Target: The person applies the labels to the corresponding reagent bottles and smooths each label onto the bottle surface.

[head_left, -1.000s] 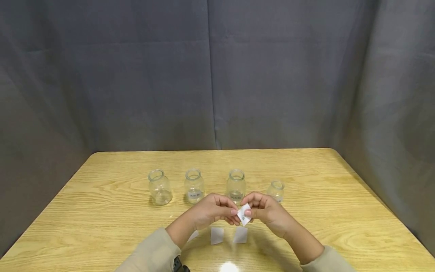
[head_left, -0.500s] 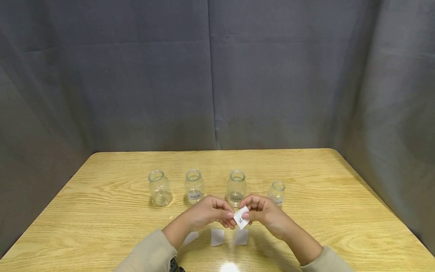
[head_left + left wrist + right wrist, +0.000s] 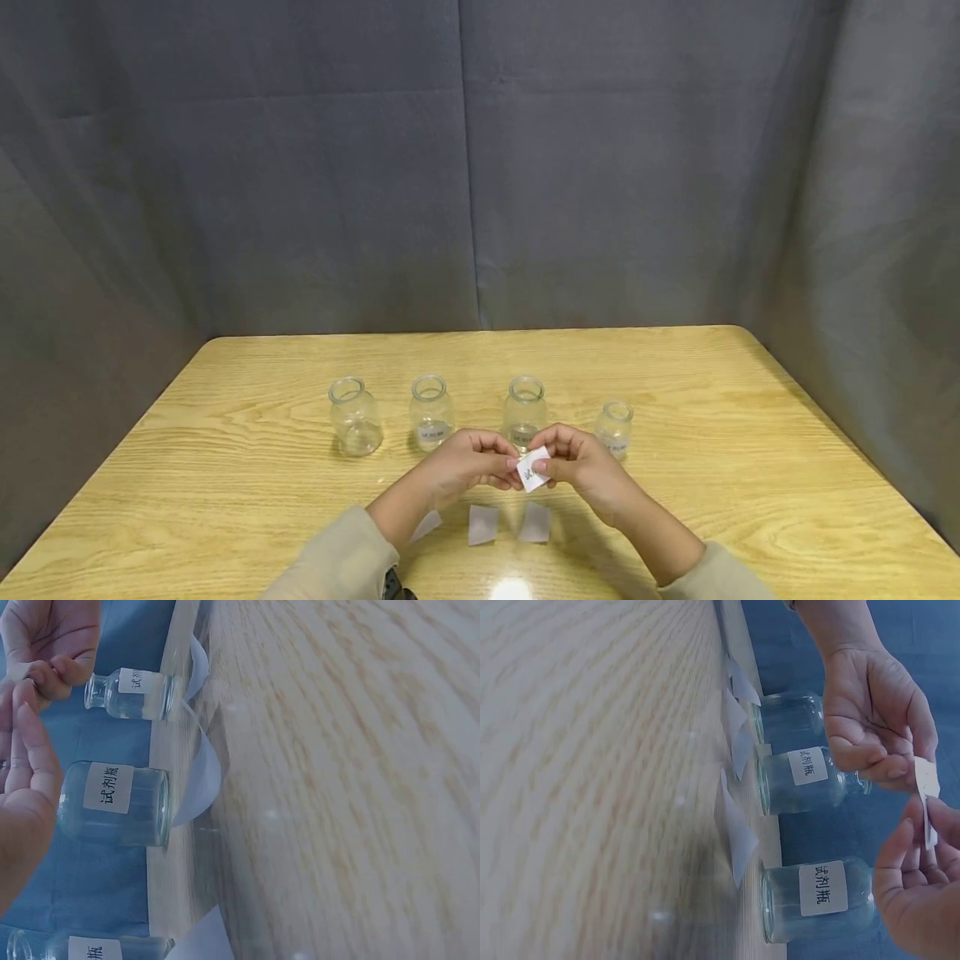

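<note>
Both hands meet over the table, holding one small white label (image 3: 531, 482) with dark printed characters. My right hand (image 3: 581, 468) pinches it, thumb across the printed face. At the opposite edge, my left hand (image 3: 467, 463) has thumb and fingertips on the label. The right wrist view shows the label (image 3: 926, 778) edge-on, with a folded or doubled strip below. Behind the hands stand a glass jar with no visible label (image 3: 356, 423), two labelled glass jars, one left (image 3: 431, 414) and one right (image 3: 524, 408), and a smaller labelled jar (image 3: 615, 429).
White paper pieces lie on the wooden table (image 3: 262, 500) nearer me: one partly behind the left forearm (image 3: 426, 526), a middle piece (image 3: 483, 525) and a right piece (image 3: 536, 523). They curl up in the wrist views. A dark grey curtain (image 3: 375, 167) surrounds the table's back and sides.
The label has turned and shifted slightly between my fingers, so its print faces me more fully. Both hands stay in nearly the same place; the jars have not moved.
</note>
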### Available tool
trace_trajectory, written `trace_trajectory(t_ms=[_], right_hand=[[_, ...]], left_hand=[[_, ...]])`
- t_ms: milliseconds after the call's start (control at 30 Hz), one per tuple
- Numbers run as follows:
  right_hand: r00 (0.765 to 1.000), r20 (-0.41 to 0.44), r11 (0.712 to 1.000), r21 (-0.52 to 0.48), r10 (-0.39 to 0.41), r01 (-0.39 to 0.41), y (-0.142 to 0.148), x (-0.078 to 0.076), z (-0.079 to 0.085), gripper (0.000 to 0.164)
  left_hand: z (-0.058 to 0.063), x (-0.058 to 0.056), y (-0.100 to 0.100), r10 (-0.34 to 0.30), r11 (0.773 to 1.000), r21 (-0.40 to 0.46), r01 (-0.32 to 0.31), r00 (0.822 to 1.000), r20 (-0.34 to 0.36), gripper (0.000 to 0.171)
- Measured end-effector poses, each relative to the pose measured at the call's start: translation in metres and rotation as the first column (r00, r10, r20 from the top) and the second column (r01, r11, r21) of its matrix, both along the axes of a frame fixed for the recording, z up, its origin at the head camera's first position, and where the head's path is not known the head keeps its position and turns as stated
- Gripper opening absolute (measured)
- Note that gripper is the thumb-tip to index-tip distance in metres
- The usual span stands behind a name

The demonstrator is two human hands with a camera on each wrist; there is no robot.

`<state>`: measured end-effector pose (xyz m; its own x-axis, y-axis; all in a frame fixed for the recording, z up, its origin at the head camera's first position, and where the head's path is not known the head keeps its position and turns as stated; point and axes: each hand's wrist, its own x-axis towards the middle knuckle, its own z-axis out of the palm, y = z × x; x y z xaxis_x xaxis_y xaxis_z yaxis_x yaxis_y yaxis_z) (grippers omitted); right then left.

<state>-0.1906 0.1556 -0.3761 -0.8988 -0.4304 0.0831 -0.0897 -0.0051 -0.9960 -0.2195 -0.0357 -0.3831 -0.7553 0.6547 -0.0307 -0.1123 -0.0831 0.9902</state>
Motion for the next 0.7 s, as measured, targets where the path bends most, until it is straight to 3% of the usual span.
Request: trace_trajectory(t_ms=[200,400,700], right_hand=[[0.999,-0.007,0.999,0.008,-0.045,0.045,-0.0029,0.0,-0.0002,0.032],[0.993,-0.004,0.993,0.026,-0.114,0.114,-0.0033,0.0004,0.0027,0.03],[0.974,-0.029,0.97,0.088,-0.224,0.226,-0.0009,0.0028,0.0036,0.027]], left_hand=[[-0.0011,-0.0033,-0.0005,-0.01,1.0,-0.012,0.01,1.0,-0.016,0.013],[-0.0003,-0.0043,-0.0018,0.078,0.997,-0.023,-0.08,0.995,-0.055,0.014],[0.0022,-0.0056,-0.0011,0.147,0.987,-0.049,-0.152,0.985,-0.092,0.014]])
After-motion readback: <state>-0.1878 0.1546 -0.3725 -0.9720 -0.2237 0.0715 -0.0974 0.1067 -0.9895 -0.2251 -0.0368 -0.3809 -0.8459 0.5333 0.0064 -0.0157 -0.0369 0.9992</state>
